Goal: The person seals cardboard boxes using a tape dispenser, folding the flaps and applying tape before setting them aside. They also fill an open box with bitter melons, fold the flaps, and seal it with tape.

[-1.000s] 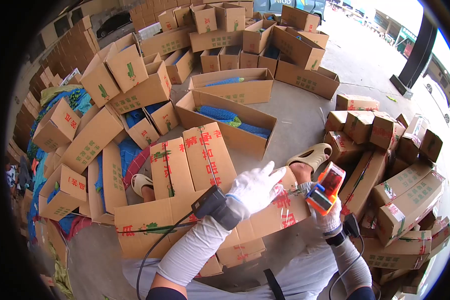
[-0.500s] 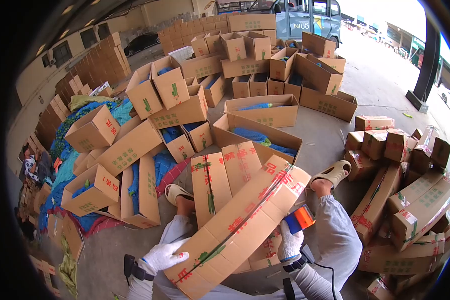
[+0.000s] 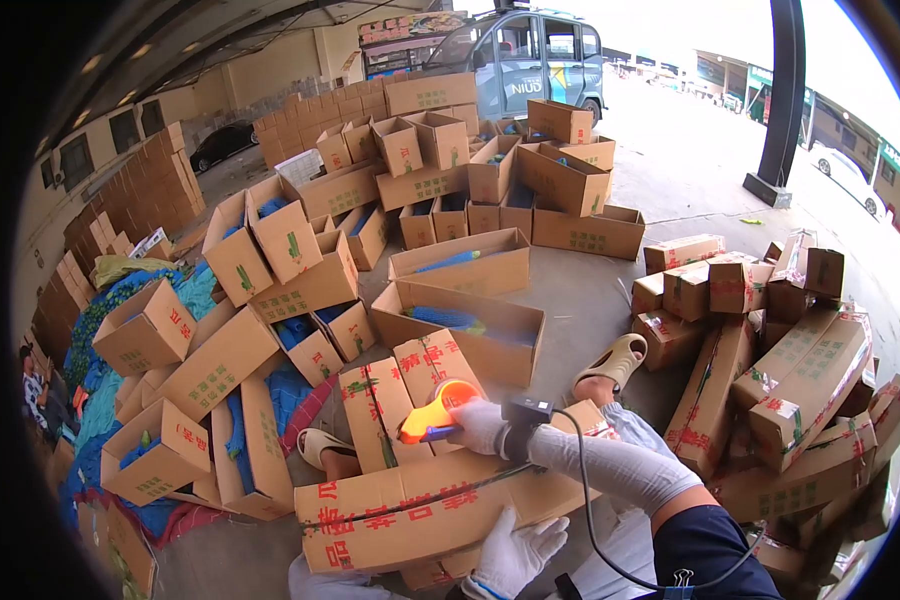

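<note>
A long cardboard carton (image 3: 400, 515) with red lettering lies nearly crosswise over my lap. My right hand (image 3: 482, 428), in a white glove, grips an orange and blue tape dispenser (image 3: 438, 412) just above the carton's far edge. My right forearm crosses over the carton's right part. At the near side of the carton is my gloved left hand (image 3: 518, 555), its fingers apart and holding nothing. Two taped cartons (image 3: 375, 415) stand beyond the long one, between my sandalled feet. A black device with a cable is strapped to my right wrist.
Open cartons (image 3: 460, 325) with blue-netted contents fill the floor ahead and to the left. Taped cartons (image 3: 810, 385) are piled at the right. Farther off are a pillar (image 3: 782, 100) and a parked blue van (image 3: 520, 70). A person (image 3: 38, 390) is at the far left.
The long carton has turned from a steep slant to nearly crosswise. My right hand has brought the tape dispenser left over it. My left hand has shifted from its left end to the near side.
</note>
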A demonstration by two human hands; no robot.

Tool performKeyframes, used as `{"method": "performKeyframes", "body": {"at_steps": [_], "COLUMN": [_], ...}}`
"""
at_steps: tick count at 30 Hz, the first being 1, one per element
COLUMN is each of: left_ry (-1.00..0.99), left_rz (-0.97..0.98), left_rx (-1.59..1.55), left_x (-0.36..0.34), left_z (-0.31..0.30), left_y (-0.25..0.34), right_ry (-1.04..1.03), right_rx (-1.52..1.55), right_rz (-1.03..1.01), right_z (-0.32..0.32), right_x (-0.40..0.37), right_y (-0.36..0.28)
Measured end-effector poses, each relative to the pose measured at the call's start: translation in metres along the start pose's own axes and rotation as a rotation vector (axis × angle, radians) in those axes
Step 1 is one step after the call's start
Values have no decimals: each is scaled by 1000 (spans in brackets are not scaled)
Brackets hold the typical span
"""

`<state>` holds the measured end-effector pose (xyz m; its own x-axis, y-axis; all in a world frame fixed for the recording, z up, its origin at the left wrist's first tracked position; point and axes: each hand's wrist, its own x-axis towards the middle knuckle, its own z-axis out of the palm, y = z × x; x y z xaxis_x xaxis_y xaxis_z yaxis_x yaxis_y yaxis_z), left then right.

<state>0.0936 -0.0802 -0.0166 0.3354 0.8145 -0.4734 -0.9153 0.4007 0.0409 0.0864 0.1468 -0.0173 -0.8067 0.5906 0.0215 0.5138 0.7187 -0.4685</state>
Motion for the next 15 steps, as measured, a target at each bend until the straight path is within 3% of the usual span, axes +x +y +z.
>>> {"method": "performKeyframes", "body": {"at_steps": [2,4,6,8,10,11,13,15], "left_ry": [55,1,56,-15,-21,-32,-29,-186], "left_rz": [21,52,119,133,409,554,753,547], "left_rx": [112,313,399,539,891,1064,1075,914], "left_x": [-9,-29,-45,-55,-53,-42,-5,33], "left_z": [-23,-43,-49,-42,-3,19,60,78], "left_y": [6,13,11,9,-2,-5,-4,-4], "right_ry": [82,169,417,646,735,649,551,440], "right_rx": [161,131,277,653,1180,1333,1478,1455], "right_rz": [139,264,334,369,339,339,336,368], "right_z": [-25,-52,-73,-82,-86,-88,-87,-77], "right_x": [-30,-68,-114,-171,-228,-255,-289,-311], "right_y": [28,55,80,90,82,72,40,19]}}
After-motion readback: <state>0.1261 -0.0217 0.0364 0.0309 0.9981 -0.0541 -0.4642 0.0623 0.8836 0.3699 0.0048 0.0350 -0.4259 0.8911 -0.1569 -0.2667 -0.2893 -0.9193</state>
